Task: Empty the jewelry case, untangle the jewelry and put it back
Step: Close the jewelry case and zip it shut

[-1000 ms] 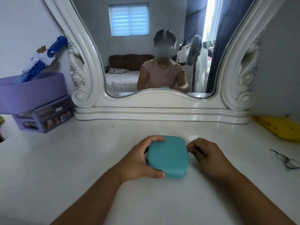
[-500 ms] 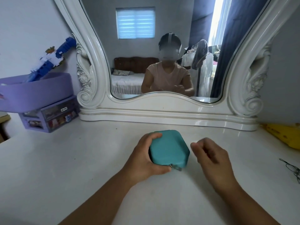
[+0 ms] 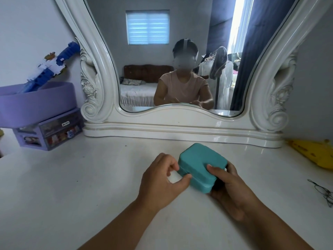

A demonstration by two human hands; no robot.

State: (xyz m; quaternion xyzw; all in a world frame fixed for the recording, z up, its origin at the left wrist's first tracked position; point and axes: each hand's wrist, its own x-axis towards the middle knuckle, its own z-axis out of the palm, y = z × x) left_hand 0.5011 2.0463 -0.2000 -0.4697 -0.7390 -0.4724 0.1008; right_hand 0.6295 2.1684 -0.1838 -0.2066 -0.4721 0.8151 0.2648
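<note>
A closed teal jewelry case [image 3: 198, 163] lies on the white vanity top [image 3: 72, 186], turned so one corner points toward me. My right hand [image 3: 228, 186] grips its right side, thumb on the lid. My left hand [image 3: 162, 179] pinches at the seam on the case's left edge with thumb and forefinger; whatever it pinches is too small to make out. No jewelry shows; the case's inside is hidden.
An ornate white mirror [image 3: 180, 123] stands along the back. A purple tub [image 3: 36, 100] on small drawers [image 3: 50, 132] sits at the left, a yellow object [image 3: 313, 154] at the right, and thin wire glasses [image 3: 324, 192] near the right edge.
The case has been rotated on the vanity top. My right hand went from hovering beside it to gripping its right side. My left hand shifted from holding the case to pinching its left seam.
</note>
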